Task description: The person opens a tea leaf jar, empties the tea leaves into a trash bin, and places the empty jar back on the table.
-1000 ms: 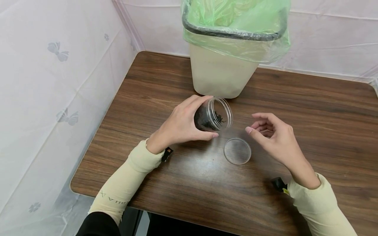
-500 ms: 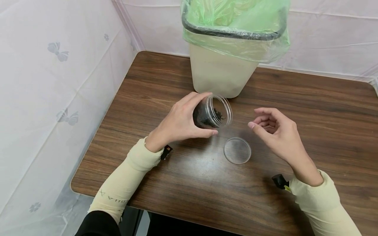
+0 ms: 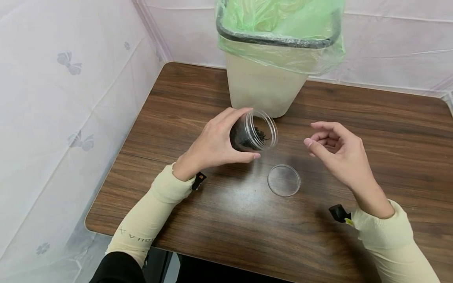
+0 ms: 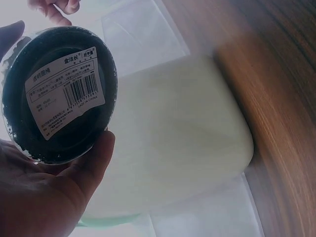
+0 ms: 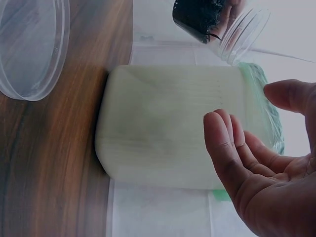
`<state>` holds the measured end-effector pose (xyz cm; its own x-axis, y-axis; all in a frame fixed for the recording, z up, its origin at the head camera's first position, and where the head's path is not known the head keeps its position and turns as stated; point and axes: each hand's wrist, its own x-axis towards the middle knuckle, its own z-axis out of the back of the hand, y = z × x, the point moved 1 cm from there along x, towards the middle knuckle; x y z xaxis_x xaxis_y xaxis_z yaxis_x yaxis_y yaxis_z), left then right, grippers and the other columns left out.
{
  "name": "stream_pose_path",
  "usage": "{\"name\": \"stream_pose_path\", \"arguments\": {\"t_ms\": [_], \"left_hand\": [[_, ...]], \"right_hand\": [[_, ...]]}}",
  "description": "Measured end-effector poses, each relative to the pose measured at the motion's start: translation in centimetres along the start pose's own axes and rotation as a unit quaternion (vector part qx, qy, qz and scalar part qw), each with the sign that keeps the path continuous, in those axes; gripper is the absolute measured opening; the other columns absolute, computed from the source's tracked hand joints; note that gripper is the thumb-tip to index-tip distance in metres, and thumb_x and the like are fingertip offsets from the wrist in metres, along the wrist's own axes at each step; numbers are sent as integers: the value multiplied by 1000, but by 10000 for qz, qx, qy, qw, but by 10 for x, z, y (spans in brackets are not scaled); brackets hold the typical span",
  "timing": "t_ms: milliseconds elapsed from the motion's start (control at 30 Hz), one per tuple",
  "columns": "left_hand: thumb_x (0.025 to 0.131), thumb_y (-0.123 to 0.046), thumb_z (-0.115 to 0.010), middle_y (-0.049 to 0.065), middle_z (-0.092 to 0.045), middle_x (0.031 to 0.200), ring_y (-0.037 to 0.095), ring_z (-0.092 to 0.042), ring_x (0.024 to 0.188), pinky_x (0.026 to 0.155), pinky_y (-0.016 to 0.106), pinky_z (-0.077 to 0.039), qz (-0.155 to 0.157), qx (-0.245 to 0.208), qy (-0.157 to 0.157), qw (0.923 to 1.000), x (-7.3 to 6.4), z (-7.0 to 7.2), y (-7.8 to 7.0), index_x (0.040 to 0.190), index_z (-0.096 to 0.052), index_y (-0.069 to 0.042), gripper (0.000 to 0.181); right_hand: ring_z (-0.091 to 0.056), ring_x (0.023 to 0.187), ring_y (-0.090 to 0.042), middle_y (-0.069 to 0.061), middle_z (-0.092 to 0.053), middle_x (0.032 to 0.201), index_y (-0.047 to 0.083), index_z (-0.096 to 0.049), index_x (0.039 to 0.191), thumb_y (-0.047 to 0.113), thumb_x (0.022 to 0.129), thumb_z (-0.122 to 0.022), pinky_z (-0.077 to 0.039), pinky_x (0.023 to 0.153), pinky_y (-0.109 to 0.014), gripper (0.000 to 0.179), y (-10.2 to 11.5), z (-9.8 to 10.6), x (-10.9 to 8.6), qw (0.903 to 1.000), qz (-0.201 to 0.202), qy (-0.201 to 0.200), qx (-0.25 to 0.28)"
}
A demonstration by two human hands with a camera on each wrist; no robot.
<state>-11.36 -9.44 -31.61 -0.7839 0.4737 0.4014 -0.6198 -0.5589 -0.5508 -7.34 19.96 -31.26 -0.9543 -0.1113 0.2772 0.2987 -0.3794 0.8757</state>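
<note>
Well, the left hand [image 3: 214,142] grips the jar [image 3: 243,135] tilted, seemingly so it opens towards the right hand [image 3: 341,153], whose relaxed fingers hold nothing.

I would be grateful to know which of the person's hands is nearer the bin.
Left. The left hand, gripping the jar, is just in front of the bin; the right hand is farther off, out to the right and holding nothing.

The bin [image 3: 263,84] stands on the table [image 3: 219,224] behind the jar [image 3: 250,135] and the lid [image 3: 284,181].
</note>
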Motion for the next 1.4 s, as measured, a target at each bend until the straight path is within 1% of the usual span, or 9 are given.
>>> {"name": "stream_pose_path", "arguments": {"t_ms": [233,367,533,600,767,1033,1267,1400], "left_hand": [[66,-57,-88,-3,-59,122,9,-55,106,91,34,-48,31,-6,2,10000,2,2,0,142,-54,-14,94],[65,-56,-88,-3,-59,121,9,-55,105,91,35,-48,36,-42,-14,10000,2,3,-1,142,-54,-13,94],[65,-56,-88,-3,-59,121,9,-55,105,91,35,-48,50,-48,-38,10000,2,4,0,143,-53,-14,95],[65,-57,-88,-4,-59,120,9,-55,104,90,35,-48,67,-41,-35,10000,2,5,0,143,-53,-15,95],[65,-57,-88,-5,-58,116,8,-55,101,89,34,-48,96,-60,-43,9999,2,6,1,144,-53,-16,95],[65,-55,-88,-5,-57,113,9,-55,98,87,33,-48,93,-67,-124,9999,2,10,3,143,-54,-15,95],[65,-56,-88,-6,-57,113,8,-55,98,88,32,-47,83,-52,-155,9998,4,12,3,142,-54,-15,93],[64,-55,-89,-5,-58,115,9,-56,101,90,34,-47,70,-71,-218,9997,4,14,3,142,-54,-15,94]], "right_hand": [[-70,67,-13,-4,-68,84,3,-66,122,-7,88,-69,-57,60,-24,36,3,5,2,9996,-49,22,282],[-69,66,-15,-7,-68,83,1,-66,121,-8,88,-69,-57,60,-25,35,5,8,4,9979,-8,12,645],[-70,66,-17,-12,-68,84,-1,-66,121,-9,88,-68,-57,61,-26,34,8,11,8,9933,45,17,1153],[-70,66,-17,-13,-68,84,-1,-66,121,-9,88,-67,-57,61,-26,34,9,12,9,9920,84,26,1262],[-71,64,-19,-13,-69,87,-2,-65,121,-9,89,-66,-57,62,-26,33,12,15,13,9901,111,0,1401],[-71,63,-19,-13,-70,87,0,-65,123,-5,90,-68,-58,64,-26,33,18,19,17,9876,-157,-44,1564],[-71,64,-21,-14,-71,88,-2,-64,123,-7,90,-69,-58,65,-27,34,19,22,20,9807,-262,-94,1936],[-70,63,-22,-15,-71,88,-4,-64,123,-8,89,-68,-58,64,-29,34,20,24,23,9772,-252,-123,2105]]}}
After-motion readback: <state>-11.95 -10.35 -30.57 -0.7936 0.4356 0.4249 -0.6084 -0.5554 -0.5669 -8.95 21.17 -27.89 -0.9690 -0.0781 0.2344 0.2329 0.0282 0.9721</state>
